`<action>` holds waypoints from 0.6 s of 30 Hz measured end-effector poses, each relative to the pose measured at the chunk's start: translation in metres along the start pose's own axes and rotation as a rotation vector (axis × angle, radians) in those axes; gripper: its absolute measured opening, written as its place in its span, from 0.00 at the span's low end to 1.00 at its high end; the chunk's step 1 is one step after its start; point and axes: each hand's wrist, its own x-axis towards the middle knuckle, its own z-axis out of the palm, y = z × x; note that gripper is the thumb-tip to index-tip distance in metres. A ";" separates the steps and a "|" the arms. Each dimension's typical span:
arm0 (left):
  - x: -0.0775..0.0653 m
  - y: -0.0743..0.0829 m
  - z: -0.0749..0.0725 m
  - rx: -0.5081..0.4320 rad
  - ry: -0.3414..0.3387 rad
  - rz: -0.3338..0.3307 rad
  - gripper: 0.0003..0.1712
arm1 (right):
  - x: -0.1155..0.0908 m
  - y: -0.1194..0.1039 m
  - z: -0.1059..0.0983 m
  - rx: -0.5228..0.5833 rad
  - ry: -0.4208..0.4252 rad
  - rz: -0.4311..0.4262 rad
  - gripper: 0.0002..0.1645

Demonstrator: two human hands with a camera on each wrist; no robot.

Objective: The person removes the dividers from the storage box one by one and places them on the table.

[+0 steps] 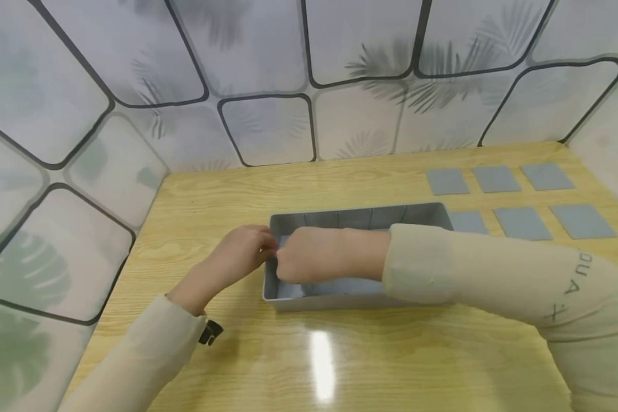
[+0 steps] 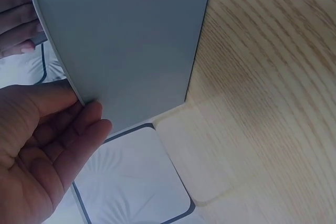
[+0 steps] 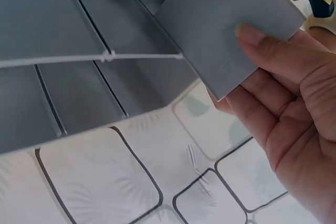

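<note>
A long grey plastic box (image 1: 360,303), open at the top, stands on the wooden table, with thin upright ribs along its inner walls. At its left end, my left hand (image 1: 242,249) pinches the rim; the left wrist view shows fingertips against the smooth outer wall (image 2: 131,45). My right hand (image 1: 314,254) is over the box's left part and hides some of the inside. In the right wrist view it holds a thin, square grey divider panel (image 3: 210,35) between thumb and fingers. The panel stands by the rim at the box's end, beside a rib.
Several flat grey square panels (image 1: 522,223) lie in two rows on the table at the right, the nearest partly behind the box. A patterned wall covering (image 1: 355,126) borders the table (image 1: 211,197) at the back and sides. A black buckle (image 1: 210,332) hangs at the left cuff.
</note>
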 end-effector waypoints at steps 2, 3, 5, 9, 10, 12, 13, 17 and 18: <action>0.000 0.000 0.000 0.003 0.003 0.003 0.02 | -0.002 0.001 -0.003 0.004 -0.010 0.000 0.10; 0.000 0.000 0.000 0.003 0.005 0.007 0.02 | -0.003 0.002 -0.005 0.009 -0.015 0.001 0.10; 0.000 0.000 0.000 0.001 0.010 0.013 0.03 | -0.005 0.004 -0.008 0.018 -0.020 -0.004 0.10; -0.001 0.000 0.001 -0.016 0.023 0.013 0.04 | -0.010 0.007 -0.013 0.022 -0.001 -0.017 0.10; -0.001 -0.001 0.001 -0.025 0.027 0.008 0.04 | -0.011 0.008 -0.014 0.029 0.003 -0.015 0.10; -0.002 0.000 0.002 -0.052 0.034 -0.005 0.04 | -0.013 0.009 -0.018 0.046 0.005 -0.008 0.11; -0.002 -0.001 0.002 -0.067 0.035 -0.014 0.03 | -0.014 0.009 -0.019 0.055 0.005 -0.005 0.11; -0.003 0.000 0.004 -0.117 0.050 -0.049 0.03 | -0.016 0.011 -0.025 0.054 0.025 -0.008 0.12; -0.003 0.001 0.004 -0.122 0.054 -0.057 0.04 | -0.017 0.012 -0.026 0.041 0.036 -0.008 0.12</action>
